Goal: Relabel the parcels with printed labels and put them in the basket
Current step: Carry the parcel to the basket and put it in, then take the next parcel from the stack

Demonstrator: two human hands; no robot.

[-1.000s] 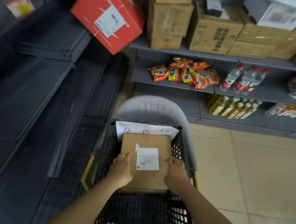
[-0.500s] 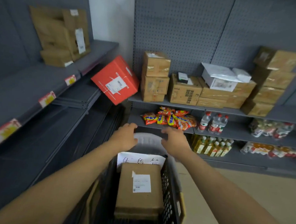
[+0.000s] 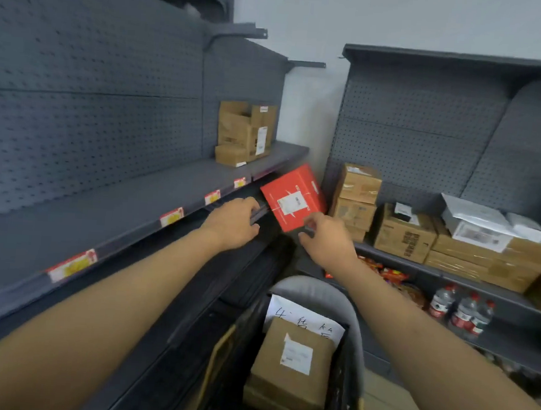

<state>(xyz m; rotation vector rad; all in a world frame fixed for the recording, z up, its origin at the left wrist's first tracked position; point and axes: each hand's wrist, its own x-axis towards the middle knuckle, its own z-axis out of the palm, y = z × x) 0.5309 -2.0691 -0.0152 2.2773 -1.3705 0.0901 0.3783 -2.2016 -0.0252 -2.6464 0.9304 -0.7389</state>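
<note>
A red parcel point(image 3: 292, 196) with a white label leans tilted in the corner between the two shelf units. My right hand point(image 3: 324, 239) is at its lower right corner, thumb on the front face and fingers curled under the edge. My left hand point(image 3: 234, 223) hovers just left of the parcel beside the stacked shelf boards, fingers loosely curled and holding nothing. Below, a brown parcel point(image 3: 289, 376) bearing a white printed label point(image 3: 297, 354) lies in the black basket point(image 3: 345, 379), in front of a handwritten paper sign point(image 3: 303, 319).
A grey shelf point(image 3: 101, 225) with yellow-red price tags runs along the left, brown boxes point(image 3: 245, 132) at its far end. The right-hand unit holds stacked cardboard boxes point(image 3: 356, 198), a white mailer point(image 3: 476, 225), snack bags and water bottles point(image 3: 460, 311). A grey curved frame point(image 3: 321, 286) arches behind the basket.
My hands let go of the brown parcel, which stays in the basket, and rose forward to the red parcel. My view swung up and left toward the shelves.
</note>
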